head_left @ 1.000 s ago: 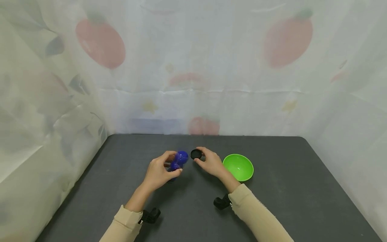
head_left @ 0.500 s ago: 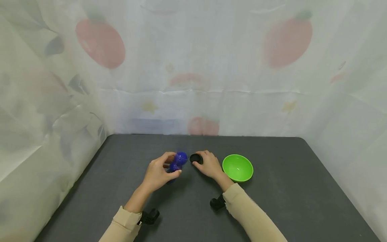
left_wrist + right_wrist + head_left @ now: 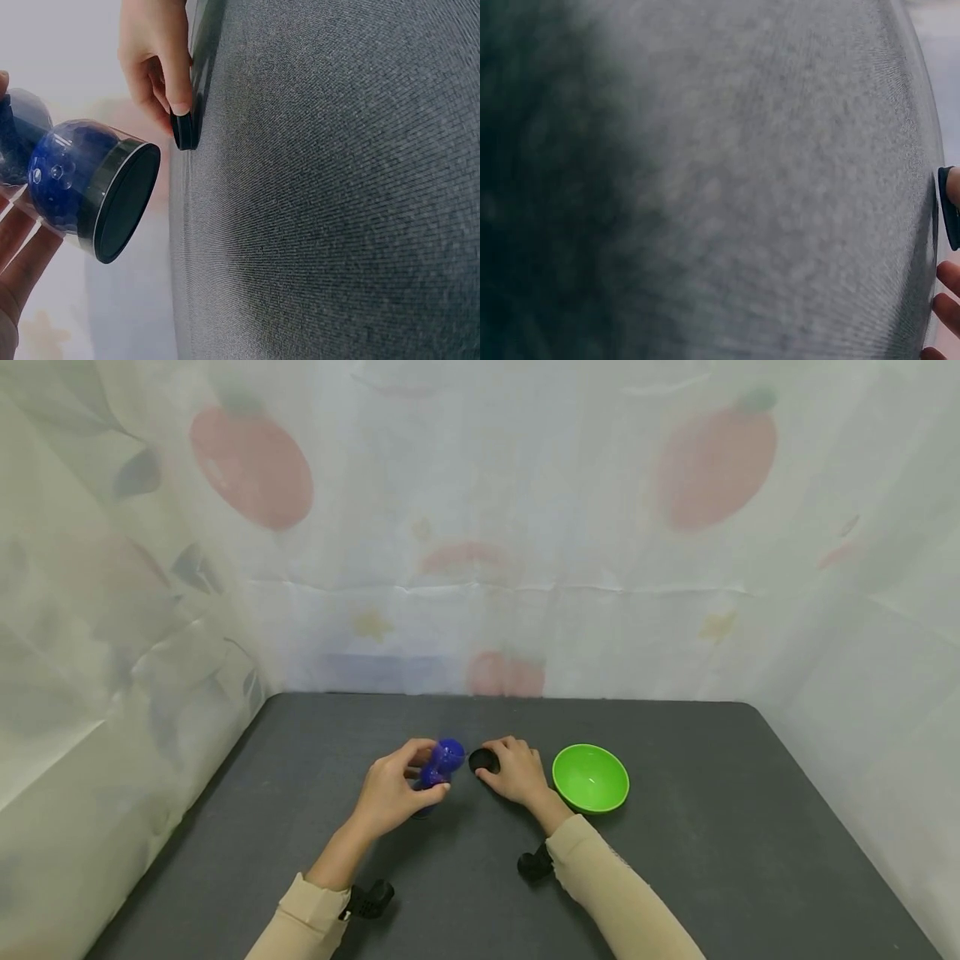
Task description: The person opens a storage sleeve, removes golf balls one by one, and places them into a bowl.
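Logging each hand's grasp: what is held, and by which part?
Left hand grips the blue bottle by its body; right hand pinches the black cap by its rim.

We see 2 forearms in beige sleeves reaching forward, dark wrist mounts under each cuff. Left hand [image 3: 390,789] raised, fingers and thumb curled in grip around blue bottle [image 3: 438,762]. Right hand [image 3: 516,772] low, palm down, fingertips [image 3: 180,105] pinching black cap [image 3: 483,761] against surface. Hands near each other, not touching.

Staged booth, dark table [image 3: 675,860] (fruit-print curtains [image 3: 525,527])
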